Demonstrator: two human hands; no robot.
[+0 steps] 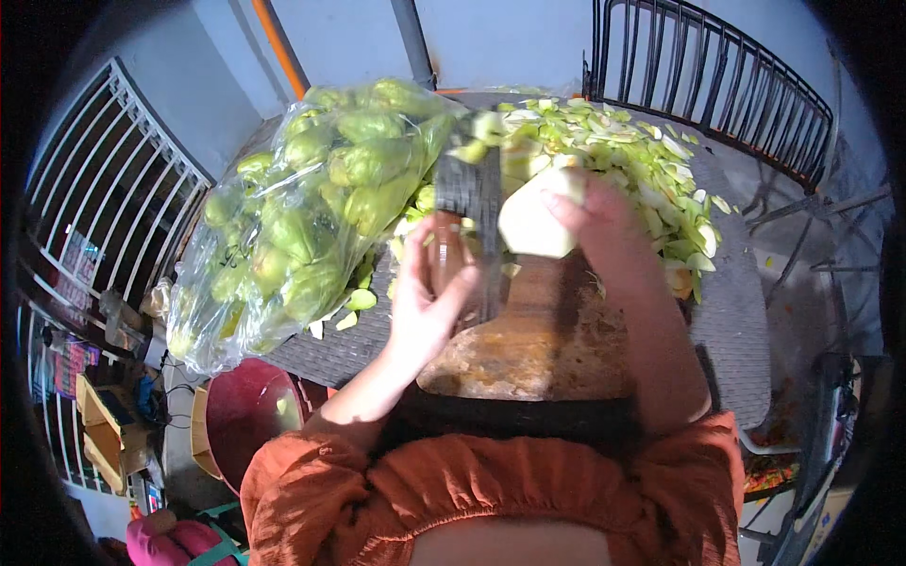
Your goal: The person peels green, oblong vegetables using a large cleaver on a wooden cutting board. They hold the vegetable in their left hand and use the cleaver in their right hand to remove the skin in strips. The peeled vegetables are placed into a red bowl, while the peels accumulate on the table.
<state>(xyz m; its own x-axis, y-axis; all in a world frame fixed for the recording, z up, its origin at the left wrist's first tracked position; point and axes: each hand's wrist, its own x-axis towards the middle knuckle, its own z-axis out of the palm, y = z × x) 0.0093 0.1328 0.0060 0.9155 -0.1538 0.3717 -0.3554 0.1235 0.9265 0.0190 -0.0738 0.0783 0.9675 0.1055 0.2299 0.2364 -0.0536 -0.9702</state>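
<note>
My left hand (425, 311) grips the brown handle of a broad-bladed knife (447, 247). Its dark blade (468, 177) is blurred and points away from me, with pale green bits near its far end. To the right of the blade, my right hand (601, 209) holds a pale, peeled chayote (532, 221). Both hands are over a worn wooden cutting board (527, 357), whose far part is hidden. Beyond and right of the right hand lies a large heap of green peelings (637, 152). At the left, a clear plastic bag (290, 233) is full of green chayotes.
A grey woven-textured table (732, 339) carries all this. Below its left edge stands a dark red tub (241, 417). A black metal rack (708, 78) rises behind at the right, and a white barred grille (127, 177) stands left. Loose peel pieces (361, 300) lie beside the bag.
</note>
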